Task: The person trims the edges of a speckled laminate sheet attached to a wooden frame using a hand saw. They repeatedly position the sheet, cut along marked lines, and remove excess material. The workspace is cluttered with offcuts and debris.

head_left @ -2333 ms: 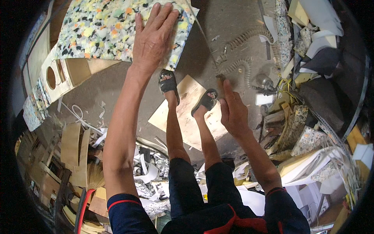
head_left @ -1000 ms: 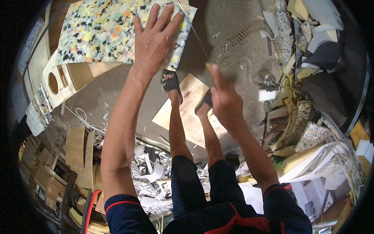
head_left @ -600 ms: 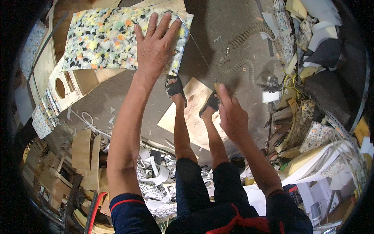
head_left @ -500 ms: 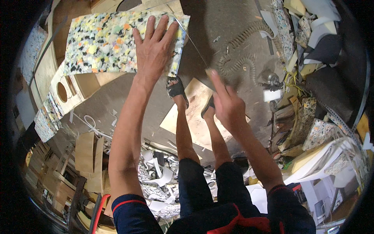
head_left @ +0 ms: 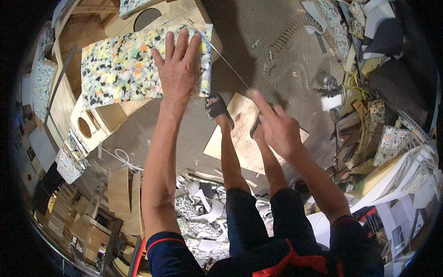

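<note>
Pressing foam (head_left: 120, 69) onto the wooden frame (head_left: 177, 14) with flat, spread left hand (head_left: 176, 76), seemingly steadying it; gripping the knife (head_left: 227, 62) in curled right hand (head_left: 279, 130) beside the frame, apparently letting it reach foam.

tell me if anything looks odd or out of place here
Yes, mostly clutter: white and speckled scraps lie jumbled, showing beside and between the legs, and a coiled hose snakes loosely across the floor, a possible trip hazard. The foam sheet under the left hand shows no obvious damage.
</note>
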The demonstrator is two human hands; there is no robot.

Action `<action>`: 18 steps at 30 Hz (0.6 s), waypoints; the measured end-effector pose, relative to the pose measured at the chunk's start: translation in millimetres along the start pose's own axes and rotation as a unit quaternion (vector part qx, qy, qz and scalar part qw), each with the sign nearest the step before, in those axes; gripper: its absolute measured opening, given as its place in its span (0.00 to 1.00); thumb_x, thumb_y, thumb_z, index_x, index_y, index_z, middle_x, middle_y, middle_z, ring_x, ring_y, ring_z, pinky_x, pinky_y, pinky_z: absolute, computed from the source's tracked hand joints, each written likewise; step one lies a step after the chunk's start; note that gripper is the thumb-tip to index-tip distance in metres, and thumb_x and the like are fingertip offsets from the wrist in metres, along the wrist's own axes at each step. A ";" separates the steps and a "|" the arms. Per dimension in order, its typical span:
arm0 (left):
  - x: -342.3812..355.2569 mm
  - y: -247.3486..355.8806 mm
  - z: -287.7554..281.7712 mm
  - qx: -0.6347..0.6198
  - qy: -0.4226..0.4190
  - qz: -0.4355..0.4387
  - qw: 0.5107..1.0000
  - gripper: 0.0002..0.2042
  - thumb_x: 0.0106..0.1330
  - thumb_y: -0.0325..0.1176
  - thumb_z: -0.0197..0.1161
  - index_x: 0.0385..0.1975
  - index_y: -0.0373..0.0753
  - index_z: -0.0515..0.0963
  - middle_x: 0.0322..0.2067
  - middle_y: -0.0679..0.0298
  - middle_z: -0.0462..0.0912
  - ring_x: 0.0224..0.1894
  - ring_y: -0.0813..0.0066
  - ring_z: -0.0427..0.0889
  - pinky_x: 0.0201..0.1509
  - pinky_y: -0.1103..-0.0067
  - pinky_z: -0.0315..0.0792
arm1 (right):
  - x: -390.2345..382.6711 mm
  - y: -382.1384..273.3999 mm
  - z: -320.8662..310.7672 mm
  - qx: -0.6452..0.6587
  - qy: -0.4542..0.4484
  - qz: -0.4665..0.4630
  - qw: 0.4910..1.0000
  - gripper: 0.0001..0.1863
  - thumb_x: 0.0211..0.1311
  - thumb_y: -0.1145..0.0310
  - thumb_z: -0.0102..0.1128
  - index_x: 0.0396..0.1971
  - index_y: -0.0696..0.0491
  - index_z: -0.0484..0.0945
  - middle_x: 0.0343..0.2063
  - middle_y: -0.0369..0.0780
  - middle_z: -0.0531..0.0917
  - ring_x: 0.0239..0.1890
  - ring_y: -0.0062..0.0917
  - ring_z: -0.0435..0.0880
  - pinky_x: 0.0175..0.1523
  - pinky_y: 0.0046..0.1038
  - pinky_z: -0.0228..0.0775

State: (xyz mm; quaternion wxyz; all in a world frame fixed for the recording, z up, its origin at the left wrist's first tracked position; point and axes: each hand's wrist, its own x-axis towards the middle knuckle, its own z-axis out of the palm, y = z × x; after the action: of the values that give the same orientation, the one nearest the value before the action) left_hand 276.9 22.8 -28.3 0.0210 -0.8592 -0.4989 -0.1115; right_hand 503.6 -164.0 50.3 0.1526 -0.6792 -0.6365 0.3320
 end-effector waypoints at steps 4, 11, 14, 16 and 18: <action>2.3 3.3 1.0 0.003 -0.002 0.004 1.000 0.31 0.64 0.30 0.65 0.68 0.60 0.69 0.71 0.69 0.66 0.75 0.57 0.59 0.70 0.38 0.53 | 54.6 -4.6 8.1 -0.026 -0.039 0.022 0.999 0.39 0.68 0.70 0.58 0.76 0.34 0.55 0.30 0.49 0.78 0.29 0.49 0.82 0.35 0.45 0.77; 2.7 0.7 2.0 0.004 0.002 0.014 1.000 0.32 0.62 0.30 0.67 0.68 0.60 0.69 0.72 0.69 0.65 0.75 0.57 0.59 0.70 0.38 0.53 | -2.6 12.3 6.7 -0.028 -0.079 0.061 0.995 0.39 0.68 0.71 0.57 0.76 0.32 0.55 0.32 0.48 0.78 0.30 0.48 0.83 0.35 0.45 0.78; 1.4 0.9 2.1 0.009 0.003 0.017 1.000 0.33 0.61 0.31 0.68 0.68 0.60 0.69 0.72 0.69 0.65 0.75 0.57 0.59 0.70 0.38 0.53 | -7.6 20.3 12.1 -0.016 -0.071 0.056 0.996 0.39 0.68 0.71 0.57 0.76 0.31 0.55 0.32 0.48 0.77 0.30 0.47 0.84 0.34 0.45 0.78; 1.8 1.7 2.1 0.007 0.005 0.015 1.000 0.32 0.62 0.31 0.68 0.68 0.60 0.69 0.72 0.69 0.65 0.75 0.57 0.58 0.70 0.38 0.53 | 8.9 22.5 18.5 -0.023 -0.062 0.046 0.997 0.39 0.68 0.71 0.57 0.76 0.31 0.55 0.32 0.47 0.77 0.30 0.47 0.84 0.33 0.45 0.78; 3.2 2.4 2.2 0.001 0.002 0.009 1.000 0.31 0.64 0.31 0.66 0.68 0.59 0.69 0.71 0.68 0.65 0.76 0.57 0.58 0.71 0.38 0.53 | 34.2 24.1 28.1 -0.033 -0.018 0.001 0.999 0.38 0.69 0.70 0.56 0.75 0.32 0.55 0.33 0.48 0.78 0.30 0.47 0.84 0.33 0.44 0.79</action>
State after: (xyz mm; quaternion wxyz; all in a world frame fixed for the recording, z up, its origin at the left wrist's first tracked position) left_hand 280.8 24.7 -29.6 0.0241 -0.8634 -0.4912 -0.1126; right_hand 502.9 -140.4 5.8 0.1182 -0.6785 -0.6491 0.3230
